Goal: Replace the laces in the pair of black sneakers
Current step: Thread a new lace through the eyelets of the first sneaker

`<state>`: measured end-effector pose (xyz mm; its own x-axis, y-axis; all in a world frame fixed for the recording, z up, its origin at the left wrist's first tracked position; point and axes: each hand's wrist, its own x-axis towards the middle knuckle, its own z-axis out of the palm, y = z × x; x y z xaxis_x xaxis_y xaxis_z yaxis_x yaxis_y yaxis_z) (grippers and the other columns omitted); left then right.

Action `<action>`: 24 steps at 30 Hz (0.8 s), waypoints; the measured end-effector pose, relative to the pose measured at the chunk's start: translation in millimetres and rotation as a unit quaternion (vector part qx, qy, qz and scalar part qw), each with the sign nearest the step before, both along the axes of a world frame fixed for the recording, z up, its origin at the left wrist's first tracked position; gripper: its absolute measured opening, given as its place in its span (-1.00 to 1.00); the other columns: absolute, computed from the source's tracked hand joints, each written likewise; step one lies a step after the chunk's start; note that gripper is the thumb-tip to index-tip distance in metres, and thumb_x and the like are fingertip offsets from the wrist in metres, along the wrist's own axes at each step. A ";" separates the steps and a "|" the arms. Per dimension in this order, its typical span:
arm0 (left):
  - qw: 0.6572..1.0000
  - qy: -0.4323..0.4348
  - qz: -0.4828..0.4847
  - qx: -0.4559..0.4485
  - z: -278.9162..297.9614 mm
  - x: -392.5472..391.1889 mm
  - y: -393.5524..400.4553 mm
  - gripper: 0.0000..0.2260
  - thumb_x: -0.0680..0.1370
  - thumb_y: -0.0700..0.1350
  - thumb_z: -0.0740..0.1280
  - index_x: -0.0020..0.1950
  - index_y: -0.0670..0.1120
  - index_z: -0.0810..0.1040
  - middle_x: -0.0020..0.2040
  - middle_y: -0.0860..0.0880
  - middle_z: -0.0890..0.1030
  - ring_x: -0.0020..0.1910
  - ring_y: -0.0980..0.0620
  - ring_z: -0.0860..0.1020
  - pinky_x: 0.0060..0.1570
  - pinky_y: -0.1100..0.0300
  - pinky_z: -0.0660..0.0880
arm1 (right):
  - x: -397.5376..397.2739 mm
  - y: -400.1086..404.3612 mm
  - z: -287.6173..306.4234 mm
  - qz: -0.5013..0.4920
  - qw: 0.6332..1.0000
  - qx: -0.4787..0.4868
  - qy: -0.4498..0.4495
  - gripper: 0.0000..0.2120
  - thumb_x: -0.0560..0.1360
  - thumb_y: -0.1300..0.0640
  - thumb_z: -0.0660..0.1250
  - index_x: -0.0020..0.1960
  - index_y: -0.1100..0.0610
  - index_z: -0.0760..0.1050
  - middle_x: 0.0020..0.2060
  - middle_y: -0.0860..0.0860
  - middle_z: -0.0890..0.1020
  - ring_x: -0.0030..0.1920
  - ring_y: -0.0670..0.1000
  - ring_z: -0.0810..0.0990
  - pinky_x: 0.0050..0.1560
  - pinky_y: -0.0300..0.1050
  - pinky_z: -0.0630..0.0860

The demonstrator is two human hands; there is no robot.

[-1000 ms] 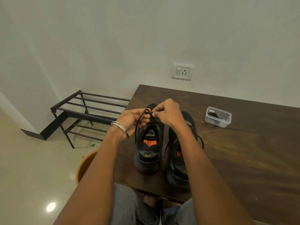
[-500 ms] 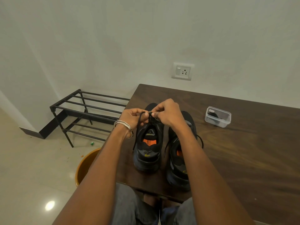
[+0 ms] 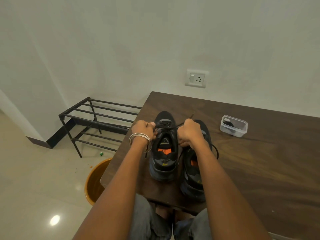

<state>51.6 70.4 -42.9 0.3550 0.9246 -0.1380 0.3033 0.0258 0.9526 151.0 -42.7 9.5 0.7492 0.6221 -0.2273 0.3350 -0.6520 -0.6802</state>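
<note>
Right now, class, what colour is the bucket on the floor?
Orange-yellow bucket, seen in the head view.

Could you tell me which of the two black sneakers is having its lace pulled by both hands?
The left sneaker: its lace runs taut between both hands, while the right sneaker sits untouched.

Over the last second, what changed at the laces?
The hands have pulled apart sideways: left hand and right hand, earlier bunched together over the left black sneaker, now each grip an end of its black lace, drawing it taut. Both sneakers and the clear plastic container stayed put.
</note>
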 end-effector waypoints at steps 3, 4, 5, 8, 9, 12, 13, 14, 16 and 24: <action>0.999 0.041 0.021 0.004 -4.6 -0.1 2.0 -0.78 0.58 -0.12 0.32 -0.21 -0.21 0.57 -0.17 -0.19 0.66 -0.21 -0.09 0.68 -0.11 -0.01 0.64 | 0.9 -2.5 -4.4 -0.025 0.999 0.011 0.039 -0.80 0.55 0.34 0.15 -0.24 0.33 0.39 -0.20 0.33 0.66 -0.23 0.28 0.70 -0.14 0.18 0.67; 0.998 0.055 0.029 0.008 -6.3 0.3 1.8 -0.78 0.56 -0.10 0.34 -0.17 -0.23 0.59 -0.17 -0.19 0.66 -0.22 -0.10 0.68 -0.11 -0.01 0.64 | 1.2 -3.4 -6.3 -0.033 0.998 0.012 0.042 -0.78 0.55 0.35 0.14 -0.28 0.31 0.35 -0.23 0.33 0.66 -0.25 0.29 0.70 -0.15 0.18 0.67; 0.997 0.073 0.036 0.015 -7.4 0.9 1.9 -0.78 0.55 -0.09 0.35 -0.15 -0.25 0.60 -0.16 -0.19 0.66 -0.22 -0.10 0.67 -0.10 0.00 0.63 | 2.2 -3.2 -8.5 -0.041 0.998 0.013 0.043 -0.76 0.55 0.35 0.13 -0.30 0.30 0.32 -0.25 0.33 0.66 -0.26 0.29 0.70 -0.16 0.18 0.67; 0.989 0.132 0.056 0.043 -1.1 -1.4 -5.8 -0.76 0.55 -0.09 0.33 -0.08 -0.28 0.61 -0.14 -0.17 0.65 -0.19 -0.06 0.64 -0.21 0.11 0.57 | 2.6 -1.7 -13.2 -0.053 0.998 0.014 0.027 -0.73 0.55 0.35 0.15 -0.33 0.26 0.30 -0.29 0.29 0.66 -0.30 0.26 0.70 -0.17 0.16 0.68; 0.987 0.142 0.058 0.044 2.6 -2.3 -9.2 -0.77 0.55 -0.10 0.32 -0.07 -0.28 0.61 -0.14 -0.16 0.65 -0.20 -0.05 0.62 -0.29 0.15 0.50 | 2.1 -1.4 -14.2 -0.056 0.998 0.015 0.026 -0.73 0.55 0.34 0.15 -0.33 0.27 0.31 -0.30 0.29 0.66 -0.31 0.25 0.70 -0.17 0.15 0.68; 0.986 0.160 0.041 0.031 6.8 -6.5 -10.8 -0.78 0.55 -0.12 0.31 -0.07 -0.28 0.60 -0.13 -0.15 0.65 -0.20 -0.04 0.59 -0.33 0.20 0.41 | 2.1 -1.8 -16.0 -0.049 0.999 0.010 0.017 -0.79 0.54 0.35 0.17 -0.27 0.32 0.39 -0.32 0.28 0.66 -0.34 0.23 0.70 -0.22 0.14 0.68; 0.984 0.176 0.025 0.034 8.4 -9.9 -10.4 -0.79 0.55 -0.11 0.32 -0.10 -0.26 0.60 -0.17 -0.12 0.63 -0.22 -0.03 0.57 -0.31 0.19 0.41 | 3.3 -2.1 -16.3 -0.038 0.999 0.008 0.017 -0.83 0.54 0.36 0.17 -0.23 0.33 0.41 -0.29 0.28 0.66 -0.34 0.23 0.70 -0.24 0.14 0.68; 0.982 0.183 0.008 0.036 8.2 -13.6 -9.1 -0.81 0.55 -0.11 0.34 -0.16 -0.23 0.59 -0.23 -0.09 0.60 -0.26 -0.01 0.54 -0.30 0.18 0.43 | 5.1 -2.9 -16.8 -0.026 0.999 0.008 0.026 -0.87 0.54 0.38 0.18 -0.17 0.35 0.43 -0.24 0.30 0.66 -0.31 0.23 0.70 -0.25 0.15 0.68; 0.986 0.163 -0.027 0.037 5.5 -18.8 -4.9 -0.85 0.51 -0.15 0.39 -0.27 -0.11 0.59 -0.29 -0.03 0.58 -0.27 -0.01 0.55 -0.18 0.07 0.57 | 9.7 -5.5 -15.8 -0.011 0.997 0.018 0.068 -0.92 0.54 0.40 0.22 -0.04 0.39 0.49 -0.15 0.32 0.66 -0.23 0.25 0.71 -0.23 0.16 0.68; 0.975 0.152 -0.148 0.069 16.3 -20.2 -17.7 -0.68 0.44 -0.17 0.49 0.18 -0.05 0.60 0.04 0.01 0.59 0.00 0.05 0.52 0.17 0.08 0.52 | 1.2 0.5 -17.0 0.132 0.988 -0.073 -0.033 -0.65 0.45 0.08 0.51 0.17 0.20 0.59 0.10 0.18 0.61 0.07 0.14 0.60 -0.06 -0.07 0.47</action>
